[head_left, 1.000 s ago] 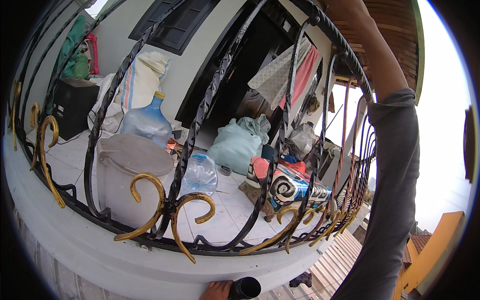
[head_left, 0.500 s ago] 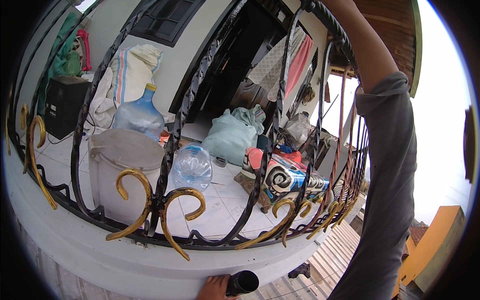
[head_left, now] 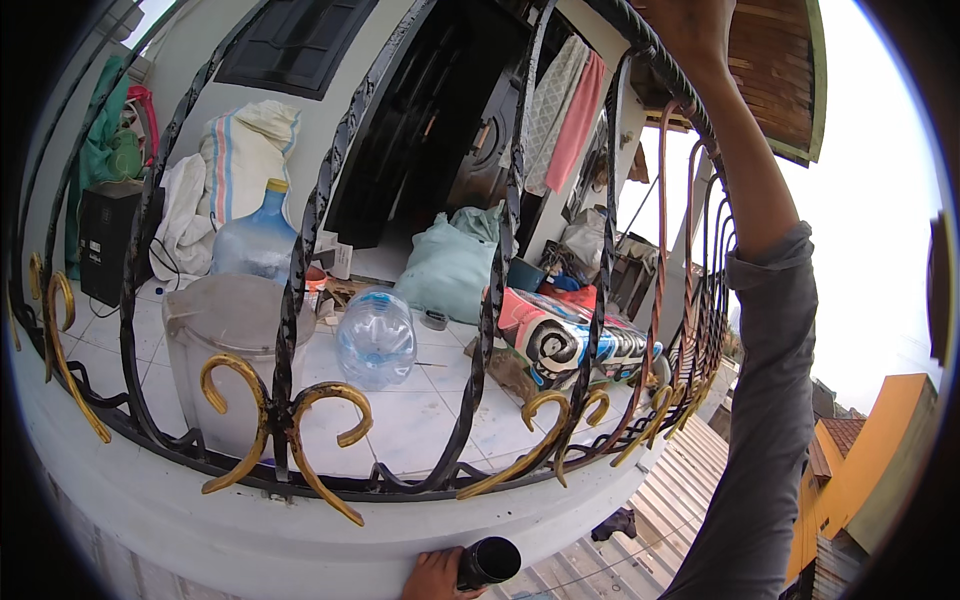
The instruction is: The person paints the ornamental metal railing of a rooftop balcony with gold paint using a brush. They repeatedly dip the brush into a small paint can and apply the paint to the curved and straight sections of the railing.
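Observation:
My left hand (head_left: pixel 436 576), at the lower edge, is closed around a black cup (head_left: pixel 489 563) with its open top facing me. The cup is beside the white ledge (head_left: pixel 330 540) under a metal railing (head_left: pixel 400 490). My right arm, in a grey sleeve (head_left: pixel 775 400), reaches up along the right side. At the upper edge my right hand (head_left: pixel 692 32) is by the railing's black top rail (head_left: pixel 655 60). Its fingers are mostly cut off by the picture's edge, so what they hold does not show. The twisted bars nearby are black; those farther right look brownish, and the scrolls are gold.
Behind the bars stand a lidded grey bin (head_left: pixel 235 320), a clear water bottle (head_left: pixel 376 340), a blue water jug (head_left: pixel 255 245), a pale green bag (head_left: pixel 440 270) and a colourful wrapped bundle (head_left: pixel 570 340). A corrugated roof (head_left: pixel 640 500) lies below at the right.
The view has shifted slightly, and the railing appears a little farther left. My right hand shows more at the upper edge. My left hand still holds the black cup.

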Demonstrator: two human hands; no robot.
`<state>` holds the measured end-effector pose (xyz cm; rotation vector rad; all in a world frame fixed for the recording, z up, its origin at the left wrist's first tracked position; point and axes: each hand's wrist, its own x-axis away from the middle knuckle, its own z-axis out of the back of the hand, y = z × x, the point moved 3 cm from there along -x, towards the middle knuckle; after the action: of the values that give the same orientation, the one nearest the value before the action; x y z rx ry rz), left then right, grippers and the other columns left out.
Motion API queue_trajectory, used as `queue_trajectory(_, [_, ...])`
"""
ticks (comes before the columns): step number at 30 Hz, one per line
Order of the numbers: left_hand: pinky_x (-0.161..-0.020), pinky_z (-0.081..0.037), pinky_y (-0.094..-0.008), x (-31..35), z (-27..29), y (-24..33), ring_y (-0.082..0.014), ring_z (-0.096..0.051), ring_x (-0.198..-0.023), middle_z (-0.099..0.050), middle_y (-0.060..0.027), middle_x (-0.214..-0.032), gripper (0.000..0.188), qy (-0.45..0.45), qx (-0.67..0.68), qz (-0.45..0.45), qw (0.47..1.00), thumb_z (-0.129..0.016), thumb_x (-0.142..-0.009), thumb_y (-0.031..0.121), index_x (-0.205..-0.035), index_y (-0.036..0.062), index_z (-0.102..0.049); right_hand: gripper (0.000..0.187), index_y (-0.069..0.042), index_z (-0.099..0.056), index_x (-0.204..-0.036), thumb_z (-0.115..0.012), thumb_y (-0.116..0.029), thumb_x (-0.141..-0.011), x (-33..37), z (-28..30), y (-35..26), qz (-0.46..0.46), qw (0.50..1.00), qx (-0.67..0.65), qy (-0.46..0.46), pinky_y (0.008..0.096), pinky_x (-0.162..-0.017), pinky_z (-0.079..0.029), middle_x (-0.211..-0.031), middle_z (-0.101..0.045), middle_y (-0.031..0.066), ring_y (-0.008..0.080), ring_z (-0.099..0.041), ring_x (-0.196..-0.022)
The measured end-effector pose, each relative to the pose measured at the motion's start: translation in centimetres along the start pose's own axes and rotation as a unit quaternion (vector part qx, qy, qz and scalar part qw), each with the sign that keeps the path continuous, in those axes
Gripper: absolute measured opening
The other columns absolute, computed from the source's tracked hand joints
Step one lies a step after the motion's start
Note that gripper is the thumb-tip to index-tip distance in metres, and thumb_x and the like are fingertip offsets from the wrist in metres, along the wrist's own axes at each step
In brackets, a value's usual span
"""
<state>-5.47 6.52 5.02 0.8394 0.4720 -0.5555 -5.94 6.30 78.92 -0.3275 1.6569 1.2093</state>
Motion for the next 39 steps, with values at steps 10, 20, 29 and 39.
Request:
queue_trajectory(10, [-0.109,-0.042,-0.0615,0.1,-0.1,0.4,-0.0537,-0.057,-0.122,-0.059,-0.0377,-0.132,0.085,0.048,0.009,-0.01,0.999,-0.077,-0.083,0.044,-0.139,-0.0146,-0.05,0.014,0.0,-0.064,-0.083,-0.073,-0.009,-0.089,2.8,-1.0,1.8,0.029,0.995,-0.071,0.061,0.0255,-0.06,-0.054,-0.069,-0.073,0.0075,0.0093,-0.068,-0.064])
queue_trajectory(20, [-0.111,-0.04,-0.0593,-0.4,-0.2,0.2,-0.0524,-0.054,-0.123,-0.059,-0.0328,-0.134,0.107,-0.006,0.032,0.047,0.998,-0.092,-0.063,0.048,-0.142,-0.0094,-0.049,0.013,0.001,-0.069,-0.083,-0.074,-0.009,-0.09,6.3,-2.5,1.1,-0.072,0.984,-0.136,-0.088,0.0251,-0.058,-0.053,-0.067,-0.071,0.0058,0.0089,-0.067,-0.061])
queue_trajectory(29, [-0.099,-0.046,-0.0624,0.1,-2.8,-1.0,-0.0541,-0.058,-0.106,-0.064,-0.0322,-0.119,0.096,0.103,0.014,0.003,0.995,-0.089,-0.064,0.048,-0.134,-0.0084,-0.056,0.016,-0.002,-0.072,-0.084,-0.079,-0.016,-0.083,8.9,-0.5,-1.9,-0.053,0.977,-0.086,-0.19,0.0241,-0.062,-0.052,-0.063,-0.071,0.0053,0.0096,-0.07,-0.061])
queue_trajectory(39, [-0.108,-0.042,-0.0594,0.4,-1.8,-0.9,-0.0537,-0.05,-0.123,-0.054,-0.0344,-0.135,0.109,-0.002,0.036,0.04,0.999,-0.09,-0.064,0.054,-0.143,-0.0074,-0.047,0.015,0.001,-0.071,-0.087,-0.079,-0.012,-0.086,12.1,5.0,-8.4,-0.153,0.927,-0.144,-0.311,0.0229,-0.06,-0.055,-0.072,-0.07,0.0052,0.0102,-0.07,-0.064])
